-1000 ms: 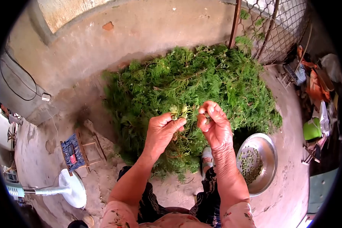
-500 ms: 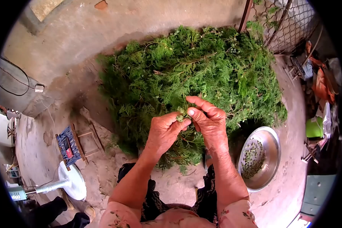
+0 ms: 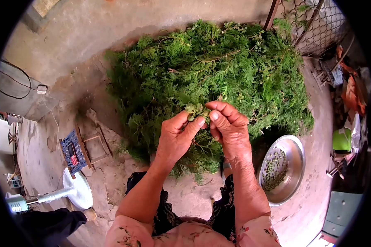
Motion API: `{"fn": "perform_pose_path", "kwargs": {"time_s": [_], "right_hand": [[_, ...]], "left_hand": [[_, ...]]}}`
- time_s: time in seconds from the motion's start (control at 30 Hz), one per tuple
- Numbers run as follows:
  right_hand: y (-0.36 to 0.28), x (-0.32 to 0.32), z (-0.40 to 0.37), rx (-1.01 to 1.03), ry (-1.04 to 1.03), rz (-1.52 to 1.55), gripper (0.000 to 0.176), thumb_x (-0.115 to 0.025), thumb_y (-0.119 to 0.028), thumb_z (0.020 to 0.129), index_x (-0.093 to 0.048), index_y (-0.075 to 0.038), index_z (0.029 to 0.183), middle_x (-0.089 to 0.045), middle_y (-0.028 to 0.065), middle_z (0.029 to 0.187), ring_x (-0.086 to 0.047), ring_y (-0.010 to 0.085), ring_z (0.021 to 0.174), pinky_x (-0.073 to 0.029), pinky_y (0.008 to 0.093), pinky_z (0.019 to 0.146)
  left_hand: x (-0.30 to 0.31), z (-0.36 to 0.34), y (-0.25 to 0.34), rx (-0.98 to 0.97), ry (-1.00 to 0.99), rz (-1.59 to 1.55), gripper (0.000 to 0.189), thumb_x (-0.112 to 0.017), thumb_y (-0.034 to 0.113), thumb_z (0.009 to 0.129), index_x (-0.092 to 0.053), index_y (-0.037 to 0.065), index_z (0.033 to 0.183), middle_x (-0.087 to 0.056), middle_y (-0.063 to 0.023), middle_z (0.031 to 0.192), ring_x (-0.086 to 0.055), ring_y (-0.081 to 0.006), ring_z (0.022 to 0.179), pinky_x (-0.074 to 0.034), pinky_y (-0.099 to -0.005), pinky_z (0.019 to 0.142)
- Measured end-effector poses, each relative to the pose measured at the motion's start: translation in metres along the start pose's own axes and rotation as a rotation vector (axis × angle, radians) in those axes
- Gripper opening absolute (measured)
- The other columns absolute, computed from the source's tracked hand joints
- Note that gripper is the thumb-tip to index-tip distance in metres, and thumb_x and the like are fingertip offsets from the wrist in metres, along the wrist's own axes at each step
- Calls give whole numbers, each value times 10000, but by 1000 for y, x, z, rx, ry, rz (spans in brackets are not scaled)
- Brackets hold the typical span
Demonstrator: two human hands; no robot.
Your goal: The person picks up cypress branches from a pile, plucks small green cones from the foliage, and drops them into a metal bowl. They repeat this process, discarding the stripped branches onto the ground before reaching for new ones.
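A small sprig with pale green cones [image 3: 196, 110] is pinched between the thumb and fingers of my left hand [image 3: 173, 138]. Close against its right side, my right hand [image 3: 233, 131] has thumb and index finger drawn together at the sprig; what lies between those fingertips is hidden. Both hands are above the near edge of a big heap of green conifer branches [image 3: 222, 70]. To the right of my right forearm, a metal basin [image 3: 296, 175] on the floor holds many small green cones [image 3: 275, 169].
A small stool with a woven seat [image 3: 73, 152] stands at left, a dark device on it. Near it is a fan with a round white base [image 3: 81, 189]. Dark clothing [image 3: 53, 226] of another person shows at lower left. Wire mesh [image 3: 323, 33] and clutter line the right side.
The sprig has risen slightly and turned, showing more of its cones. My hands stay close together. At lower left, the other person's dark clothing has shifted.
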State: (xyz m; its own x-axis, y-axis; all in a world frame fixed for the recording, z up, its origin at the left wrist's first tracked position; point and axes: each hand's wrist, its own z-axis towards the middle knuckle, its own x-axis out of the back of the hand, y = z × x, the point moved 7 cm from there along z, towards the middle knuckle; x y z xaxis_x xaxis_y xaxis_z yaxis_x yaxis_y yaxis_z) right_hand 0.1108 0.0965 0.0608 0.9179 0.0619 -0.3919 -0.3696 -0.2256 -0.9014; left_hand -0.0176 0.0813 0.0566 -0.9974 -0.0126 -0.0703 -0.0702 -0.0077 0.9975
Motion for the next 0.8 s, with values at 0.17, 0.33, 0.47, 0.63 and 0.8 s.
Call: {"fn": "perform_pose_path", "kwargs": {"time_s": [0.17, 0.33, 0.47, 0.63, 0.8], "right_hand": [[3, 1, 1, 83, -18, -75, 200, -639, -97, 809, -602, -13, 987, -621, 18, 734, -569, 40, 609, -348, 141, 420], [2, 2, 1, 143, -15, -159, 174, -642, -40, 793, -599, -9, 959, -618, 27, 748, -576, 58, 645, -419, 167, 502], [-5, 4, -5, 255, 25, -313, 161, -634, 13, 782, -591, 3, 937, -605, 26, 747, -546, 73, 621, -468, 197, 603], [0, -1, -6, 87, -52, -168, 141, -624, -33, 803, -589, -6, 937, -590, 23, 705, -507, 65, 539, -441, 195, 523], [30, 4, -8, -262, -63, 354, 172, -629, -117, 811, -580, -22, 946, -561, 30, 641, -461, 85, 452, -370, 201, 431]], "left_hand": [[0, -1, 3, -59, -17, 100, 173, -600, 170, 855, -598, 2, 893, -606, 11, 715, -432, -8, 580, -342, -180, 483], [2, 0, -7, 31, 103, -195, 140, -594, 126, 852, -580, 3, 917, -616, 0, 738, -509, -20, 633, -369, -170, 505], [-1, -2, -6, 83, 55, -159, 88, -602, 81, 831, -611, 8, 879, -619, -13, 739, -536, -40, 619, -380, -179, 501], [7, -6, -19, 213, 113, -224, 103, -620, 99, 802, -639, 2, 832, -608, -25, 676, -539, -57, 575, -422, -207, 513], [-8, -10, -5, 316, 54, -422, 130, -632, 130, 729, -627, 27, 809, -621, -30, 706, -548, -82, 603, -387, -207, 505]]}}
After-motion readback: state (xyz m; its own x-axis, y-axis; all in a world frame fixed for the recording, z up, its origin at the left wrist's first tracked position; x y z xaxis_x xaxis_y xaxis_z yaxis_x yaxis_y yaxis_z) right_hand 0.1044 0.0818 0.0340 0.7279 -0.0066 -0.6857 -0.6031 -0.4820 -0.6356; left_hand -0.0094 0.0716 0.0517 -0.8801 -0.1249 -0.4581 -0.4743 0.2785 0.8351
